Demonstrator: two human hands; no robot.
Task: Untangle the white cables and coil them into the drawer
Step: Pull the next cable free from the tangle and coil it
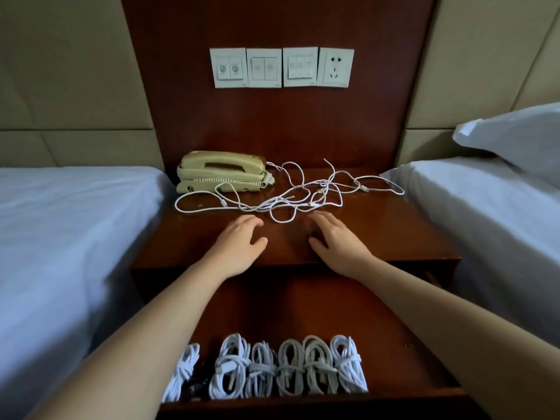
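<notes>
A tangle of white cables [291, 197] lies spread across the back half of the dark wooden nightstand [394, 231]. My left hand [239, 244] and my right hand [336, 241] hover side by side just in front of the tangle, fingers relaxed, holding nothing. My right fingertips are very close to the nearest cable loop. Below my forearms the drawer [394, 359] stands pulled out. Several coiled white cable bundles [291, 368] lie in a row along its front edge.
A beige telephone [221, 171] with a curly cord sits at the nightstand's back left, touching the cables. Beds with white sheets flank the stand on the left [66, 237] and right [491, 207]. Wall switches and a socket [281, 67] are on the wooden panel.
</notes>
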